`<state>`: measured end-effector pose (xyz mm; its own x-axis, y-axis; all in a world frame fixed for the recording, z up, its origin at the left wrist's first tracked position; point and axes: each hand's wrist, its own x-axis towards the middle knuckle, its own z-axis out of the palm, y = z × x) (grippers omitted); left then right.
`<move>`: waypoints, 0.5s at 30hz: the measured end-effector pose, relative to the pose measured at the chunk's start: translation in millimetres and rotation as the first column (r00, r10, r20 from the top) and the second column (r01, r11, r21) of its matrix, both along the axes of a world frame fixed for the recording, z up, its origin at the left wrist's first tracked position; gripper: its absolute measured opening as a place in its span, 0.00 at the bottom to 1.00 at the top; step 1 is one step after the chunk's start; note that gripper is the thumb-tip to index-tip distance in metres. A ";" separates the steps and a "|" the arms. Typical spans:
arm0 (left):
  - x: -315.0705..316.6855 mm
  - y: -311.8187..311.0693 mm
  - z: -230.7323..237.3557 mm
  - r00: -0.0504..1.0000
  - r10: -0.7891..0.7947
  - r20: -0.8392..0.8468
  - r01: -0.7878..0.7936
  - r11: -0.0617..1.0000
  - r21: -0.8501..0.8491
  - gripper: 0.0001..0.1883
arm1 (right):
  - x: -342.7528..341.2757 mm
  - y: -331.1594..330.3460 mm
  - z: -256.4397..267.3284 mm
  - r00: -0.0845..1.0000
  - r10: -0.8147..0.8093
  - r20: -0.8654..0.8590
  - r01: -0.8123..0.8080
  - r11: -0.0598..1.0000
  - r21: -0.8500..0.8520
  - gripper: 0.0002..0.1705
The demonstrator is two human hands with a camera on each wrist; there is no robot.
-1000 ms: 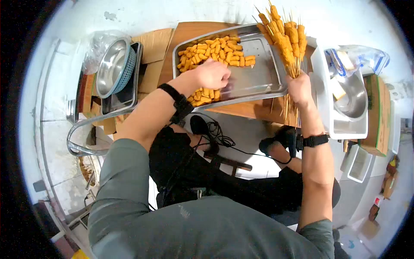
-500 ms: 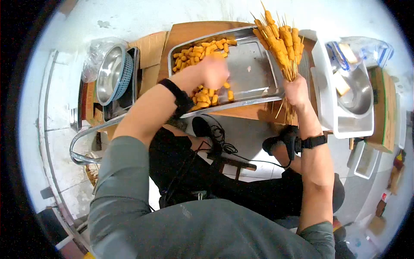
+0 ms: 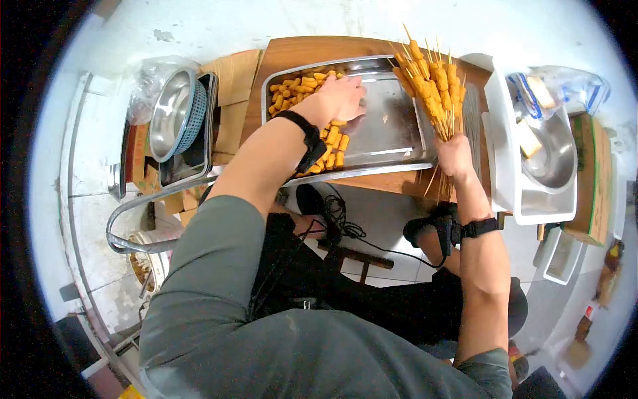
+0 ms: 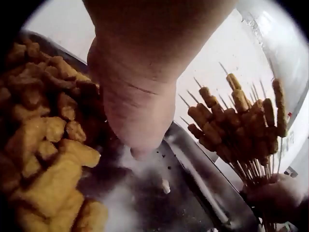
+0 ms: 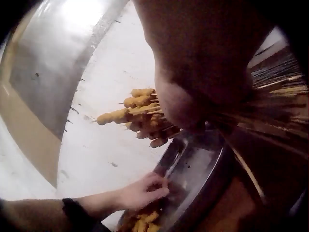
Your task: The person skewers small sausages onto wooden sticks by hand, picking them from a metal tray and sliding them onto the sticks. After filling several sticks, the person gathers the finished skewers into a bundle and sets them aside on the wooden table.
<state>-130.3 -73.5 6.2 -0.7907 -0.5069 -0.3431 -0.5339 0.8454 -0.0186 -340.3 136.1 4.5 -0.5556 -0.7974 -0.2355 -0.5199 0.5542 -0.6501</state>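
Note:
A metal tray [image 3: 392, 159] holds a pile of short orange-brown food pieces [image 4: 53, 179] along its left side. My left hand [image 3: 343, 98] reaches over the tray at the right edge of the pile, fingers extended toward the bare metal. In the left wrist view the palm hides most of its fingers. To the right of the tray, my right hand [image 3: 455, 156] grips a thick bundle of skewers [image 3: 435, 93] by their bare sticks. The threaded pieces fan out above the fist, and stick ends poke out below it.
The tray lies on a wooden table [image 3: 372, 46]. At right stand a white plastic bin [image 3: 502, 146] and a metal bowl [image 3: 555, 156]. More bare sticks [image 3: 472, 120] lie beside the tray. A blue basket with a steel bowl [image 3: 169, 113] stands at left.
The row of pieces that stuck out to the right in the tray has gone, and the pile ends farther left. My left hand has shifted toward the back, its fingers now extended. The right hand keeps its grip.

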 end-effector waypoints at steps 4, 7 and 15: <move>28.3 6.9 3.9 0.988 -0.145 0.056 0.146 0.989 -0.004 0.21 | 1.3 -5.5 -6.8 0.999 -0.038 -0.034 0.038 0.999 0.018 0.18; 25.8 6.5 -0.8 0.994 -0.101 -0.052 0.100 0.995 -0.023 0.21 | -1.6 -12.3 -2.5 0.999 -0.037 0.031 0.039 0.998 -0.052 0.17; 18.7 7.2 -10.3 0.996 -0.059 -0.060 0.056 0.997 -0.053 0.24 | -20.3 -37.6 -23.5 1.000 -0.005 -0.029 0.006 1.000 0.026 0.19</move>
